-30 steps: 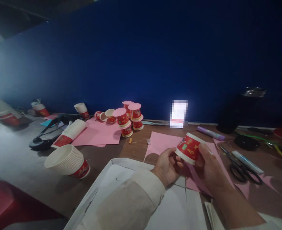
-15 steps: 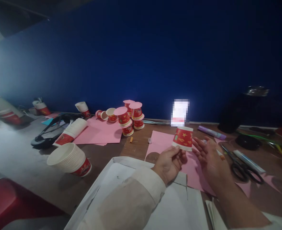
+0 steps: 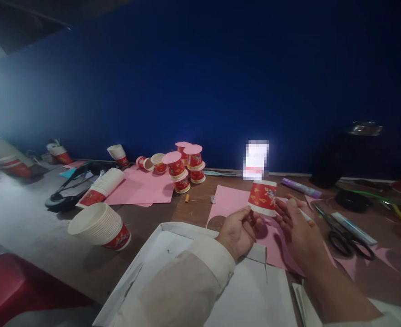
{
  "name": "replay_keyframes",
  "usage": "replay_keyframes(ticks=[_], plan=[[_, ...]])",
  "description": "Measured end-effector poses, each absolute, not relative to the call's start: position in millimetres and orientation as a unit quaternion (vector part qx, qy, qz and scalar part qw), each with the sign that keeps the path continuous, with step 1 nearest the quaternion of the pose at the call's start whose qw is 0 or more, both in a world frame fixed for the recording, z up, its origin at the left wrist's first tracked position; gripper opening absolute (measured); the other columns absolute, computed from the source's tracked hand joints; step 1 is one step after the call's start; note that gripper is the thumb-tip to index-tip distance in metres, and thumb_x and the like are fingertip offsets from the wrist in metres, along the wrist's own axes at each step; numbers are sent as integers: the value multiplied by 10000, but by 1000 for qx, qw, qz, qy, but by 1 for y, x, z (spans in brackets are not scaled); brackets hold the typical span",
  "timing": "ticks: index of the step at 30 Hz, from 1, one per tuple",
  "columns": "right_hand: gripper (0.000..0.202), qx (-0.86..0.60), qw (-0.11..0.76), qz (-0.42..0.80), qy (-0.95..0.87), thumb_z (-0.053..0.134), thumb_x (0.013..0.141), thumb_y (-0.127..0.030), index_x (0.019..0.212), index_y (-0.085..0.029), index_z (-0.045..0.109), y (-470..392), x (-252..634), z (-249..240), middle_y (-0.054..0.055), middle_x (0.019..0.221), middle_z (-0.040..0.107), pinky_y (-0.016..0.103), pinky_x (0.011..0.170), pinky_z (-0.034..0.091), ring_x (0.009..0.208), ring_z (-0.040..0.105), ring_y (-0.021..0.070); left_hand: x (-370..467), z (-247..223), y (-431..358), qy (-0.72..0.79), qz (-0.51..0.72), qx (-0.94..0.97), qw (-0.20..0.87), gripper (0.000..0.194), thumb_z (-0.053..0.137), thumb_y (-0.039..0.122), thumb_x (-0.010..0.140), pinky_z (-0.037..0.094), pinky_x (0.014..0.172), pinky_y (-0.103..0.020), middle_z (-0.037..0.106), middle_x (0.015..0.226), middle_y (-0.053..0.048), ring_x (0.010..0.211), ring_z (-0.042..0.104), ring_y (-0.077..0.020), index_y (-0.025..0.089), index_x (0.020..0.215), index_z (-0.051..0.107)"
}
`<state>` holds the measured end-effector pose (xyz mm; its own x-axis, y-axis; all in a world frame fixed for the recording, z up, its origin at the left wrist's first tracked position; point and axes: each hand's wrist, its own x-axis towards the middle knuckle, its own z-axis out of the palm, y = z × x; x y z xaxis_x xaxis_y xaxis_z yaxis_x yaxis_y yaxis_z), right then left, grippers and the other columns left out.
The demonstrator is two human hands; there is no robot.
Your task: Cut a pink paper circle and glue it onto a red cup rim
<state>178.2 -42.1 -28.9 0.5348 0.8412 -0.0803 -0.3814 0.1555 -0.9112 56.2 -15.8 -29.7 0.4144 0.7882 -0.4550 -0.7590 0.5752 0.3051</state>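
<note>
A red paper cup [image 3: 262, 197] with gold and coloured print is held upside down, its white rim lowest. My left hand [image 3: 239, 230] pinches the cup near the rim at its lower left. From the other side, the curled fingers of my right hand [image 3: 297, 227] meet the cup at its lower right. Beneath them lies a pink sheet of paper [image 3: 229, 197] with a round cut-out. Beside my right forearm are black-handled scissors [image 3: 345, 243] and a pale tube [image 3: 353, 228].
Red cups topped with pink discs [image 3: 175, 165] are stacked at the back. Left of them lie more pink sheets [image 3: 152, 188] and nested cups [image 3: 100, 227]. A white box lid [image 3: 173, 240] is in front of me. A lit screen [image 3: 255, 159] stands against the blue partition [image 3: 200, 81].
The cup has turned, showing a different part of its print, and shifted slightly right. The fingers of my right hand have closed in on its right side.
</note>
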Motion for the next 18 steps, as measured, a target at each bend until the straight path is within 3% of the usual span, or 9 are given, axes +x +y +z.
replay_keyframes(ticks=[12, 18], plan=[[311, -510, 703, 425, -257, 695, 871, -427, 1132, -278, 615, -46, 172, -23, 13, 1087, 760, 165, 708, 596, 938, 721, 129, 54, -30, -12, 264, 449, -24, 853, 180, 510, 94, 937, 514, 557, -175, 551, 626, -18, 533, 549, -79, 108, 765, 561], [344, -533, 693, 428, -227, 745, 809, -441, 1093, -280, 637, -47, 172, -26, -3, 913, 726, 180, 577, 570, 733, 673, 120, 56, -30, -13, 254, 473, 1, 844, 157, 508, 91, 939, 526, 589, -192, 607, 682, -51, 594, 606, -98, 100, 801, 582]])
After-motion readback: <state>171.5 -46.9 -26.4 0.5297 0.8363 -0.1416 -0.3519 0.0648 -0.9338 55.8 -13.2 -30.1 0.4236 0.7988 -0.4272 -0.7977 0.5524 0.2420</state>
